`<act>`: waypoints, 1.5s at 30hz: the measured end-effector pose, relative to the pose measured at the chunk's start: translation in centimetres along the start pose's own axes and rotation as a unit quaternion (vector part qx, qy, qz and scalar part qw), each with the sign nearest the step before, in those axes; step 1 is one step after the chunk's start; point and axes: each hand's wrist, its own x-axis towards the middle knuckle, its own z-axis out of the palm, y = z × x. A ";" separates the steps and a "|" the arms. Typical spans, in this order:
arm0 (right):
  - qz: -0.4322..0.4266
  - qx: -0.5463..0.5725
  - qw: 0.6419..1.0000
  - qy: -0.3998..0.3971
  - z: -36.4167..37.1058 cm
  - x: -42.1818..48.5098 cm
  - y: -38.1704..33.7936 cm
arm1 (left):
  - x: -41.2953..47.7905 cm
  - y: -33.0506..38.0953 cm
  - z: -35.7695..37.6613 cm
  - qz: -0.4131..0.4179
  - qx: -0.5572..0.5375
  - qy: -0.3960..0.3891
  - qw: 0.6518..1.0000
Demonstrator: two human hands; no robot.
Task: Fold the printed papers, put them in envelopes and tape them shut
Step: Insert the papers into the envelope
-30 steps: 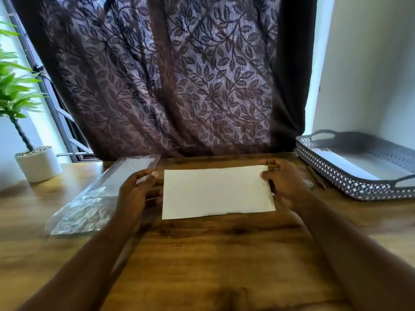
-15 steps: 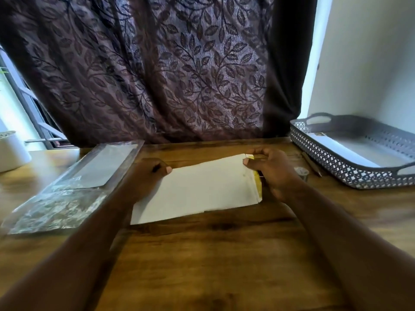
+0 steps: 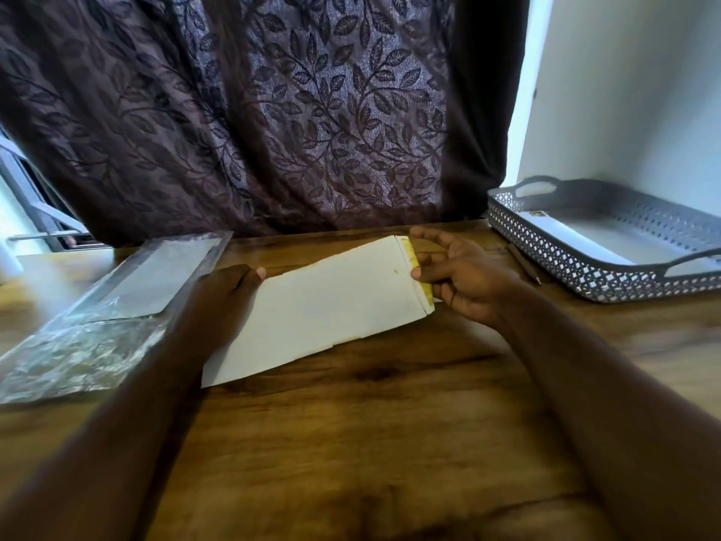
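Two bare hands at a brown wood-grain desk point(image 3: 351, 443). Between them is one long white paper envelope point(image 3: 320, 306), slanted, its right end farther from the person than its left. Its near left corner sits low over the desk; cannot tell whether it touches.

The left grip point(image 3: 228, 290) holds the envelope's left end. The thumb lies on the top face and the other fingers are hidden beneath the paper. A narrow hold, closed on the envelope.

The right grip point(image 3: 462, 277) takes the opposite end. The thumb tip presses the top face right at a yellow strip point(image 3: 420, 267) running along that end. The lower fingers curl under the edge, so the paper is pinched. The index finger stretches out straight past the far corner, touching nothing that I can make out.

Left of the left grip, just beside the wrist, a clear crinkled plastic packet point(image 3: 117, 302) lies flat on the desk. A pale sheet shows inside its far half.

Right of the right grip, apart from it, a thin dark pen or pencil point(image 3: 524, 263) lies on the desk. Past that stands a grey perforated plastic tray point(image 3: 554, 251) with loop handles and white paper point(image 3: 577, 236) inside.

Beyond both grips a dark purple leaf-patterned curtain point(image 3: 312, 111) hangs to the desk's far edge. A white wall point(image 3: 624, 91) stands behind the tray.
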 end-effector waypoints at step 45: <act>-0.163 -0.551 0.812 0.099 4.2 -1.1 1.7 | 1.9 8.6 4.9 0.108 -0.060 -0.093 0.988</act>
